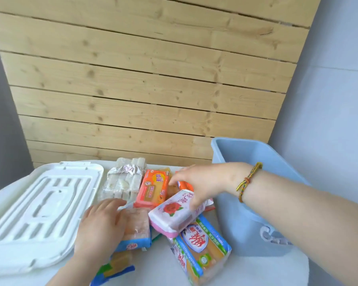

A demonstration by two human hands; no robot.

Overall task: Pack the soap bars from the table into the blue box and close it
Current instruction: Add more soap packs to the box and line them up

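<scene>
Pick-up stage, by the look of it: soap bars (153, 188) heaped betw. white lid (39, 203) & open blue box (246, 203), L hand (103, 221) flat on clear-wrapped pack (137, 226), R hand (198, 182) thumb on pink rose bar (172, 211), hold unclear, so next prob. needs a firm grasp, then a lift rightward into the box.

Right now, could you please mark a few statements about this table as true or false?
1. The blue plastic box stands open, without its lid. True.
2. The white ribbed plastic lid lies right of the box. False: it lies left of the soap pile.
3. The left hand rests on a soap packet. True.
4. The pink rose-printed soap bar is in the box. False: it lies on the pile, under the right hand.
</scene>
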